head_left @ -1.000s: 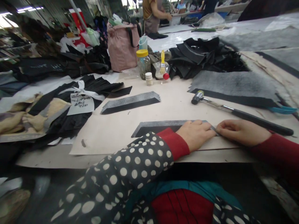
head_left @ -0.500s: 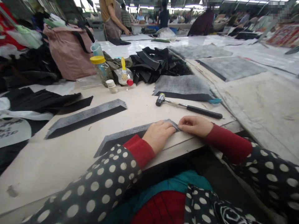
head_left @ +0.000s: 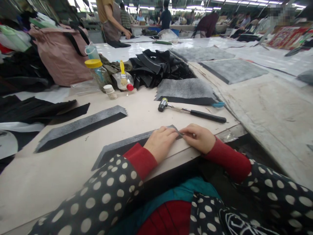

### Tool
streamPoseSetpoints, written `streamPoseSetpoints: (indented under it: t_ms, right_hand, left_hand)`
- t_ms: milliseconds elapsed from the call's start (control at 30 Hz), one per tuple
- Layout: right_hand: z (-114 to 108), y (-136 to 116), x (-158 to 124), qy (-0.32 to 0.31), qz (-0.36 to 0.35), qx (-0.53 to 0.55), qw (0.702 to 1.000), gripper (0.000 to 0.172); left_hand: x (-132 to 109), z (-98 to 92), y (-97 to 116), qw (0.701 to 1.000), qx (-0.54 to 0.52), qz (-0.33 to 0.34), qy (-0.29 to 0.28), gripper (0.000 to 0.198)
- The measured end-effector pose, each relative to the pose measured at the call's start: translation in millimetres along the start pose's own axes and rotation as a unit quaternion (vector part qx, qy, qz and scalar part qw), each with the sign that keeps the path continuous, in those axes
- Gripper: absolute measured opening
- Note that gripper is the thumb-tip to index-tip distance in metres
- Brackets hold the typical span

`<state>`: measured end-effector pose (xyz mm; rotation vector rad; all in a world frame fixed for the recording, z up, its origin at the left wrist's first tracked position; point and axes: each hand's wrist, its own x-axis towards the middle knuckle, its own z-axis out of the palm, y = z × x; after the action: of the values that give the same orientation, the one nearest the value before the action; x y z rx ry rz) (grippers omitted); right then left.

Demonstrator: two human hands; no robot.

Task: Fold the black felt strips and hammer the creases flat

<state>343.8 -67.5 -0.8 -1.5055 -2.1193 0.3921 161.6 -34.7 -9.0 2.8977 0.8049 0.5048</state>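
A long strip of black material with a grey fuzzy backing lies along the front edge of the work surface. My left hand rests flat on its right part, fingers stretched toward the end, hiding some of it. At that right end, my right hand is closed in a pinch on the strip's tip, which looks slightly lifted. Beyond both hands lies a hammer with a black handle. A similar strip lies apart to the left.
A wider backed piece lies behind the hammer, near a heap of black pieces. A yellow-lidded jar, a small white bottle and a yellow brush stand at back left. A pink bag is beyond; a person stands farther off.
My right thumb and fingers have tilted and drawn the strip's end up slightly. My left hand stays on the strip. The whole view has shifted a little.
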Motion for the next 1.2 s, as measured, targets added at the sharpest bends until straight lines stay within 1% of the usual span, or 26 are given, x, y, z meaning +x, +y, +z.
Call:
streamPoseSetpoints:
  t_ms: [167, 267, 333, 433, 533, 600, 667, 733, 833, 1100, 1200]
  right_hand:
    - [2, 2, -3, 0.024, -0.083, -0.064, 0.994, 0.026]
    - [2, 3, -3, 0.015, -0.133, -0.102, 0.986, 0.028]
    - [3, 3, -4, 0.001, -0.146, -0.138, 0.98, 0.029]
    - [6, 0, -6, -0.015, -0.136, -0.207, 0.969, 0.028]
    - [8, -2, -7, -0.033, -0.132, -0.243, 0.96, 0.026]
    - [8, -3, -7, -0.04, -0.136, -0.257, 0.956, 0.024]
    - [8, -2, -8, -0.041, -0.139, -0.269, 0.952, 0.023]
    - [8, -2, -8, -0.037, -0.144, -0.273, 0.95, 0.023]
    - [9, -2, -10, -0.019, -0.146, -0.273, 0.951, 0.025]
    - [12, -3, -12, 0.018, -0.136, -0.252, 0.958, 0.027]
    - [14, -2, -12, 0.026, -0.122, -0.243, 0.962, 0.028]
  left_hand:
    - [0, 0.6, -1, 1.0, -0.003, 0.004, 0.009, 0.023]
    - [1, 0.6, -1, 1.0, -0.006, 0.003, 0.008, 0.023]
    - [1, 0.2, -1, 1.0, -0.005, 0.003, 0.004, 0.023]
    - [0, -2.0, 0, 1.0, 0.007, 0.004, -0.001, 0.022]
    - [0, -5.7, 3, 0.999, 0.044, -0.007, -0.009, 0.024]
    - [1, -8.2, 6, 0.996, 0.081, 0.001, -0.028, 0.03]
    - [3, -10.2, 10, 0.991, 0.115, 0.023, -0.057, 0.034]
    - [5, -11.6, 13, 0.986, 0.137, 0.033, -0.085, 0.036]
    - [7, -12.4, 17, 0.982, 0.155, 0.026, -0.104, 0.036]
    - [9, -12.7, 20, 0.984, 0.151, 0.007, -0.099, 0.031]
    - [12, -14.6, 17, 0.985, 0.127, 0.002, -0.117, 0.028]
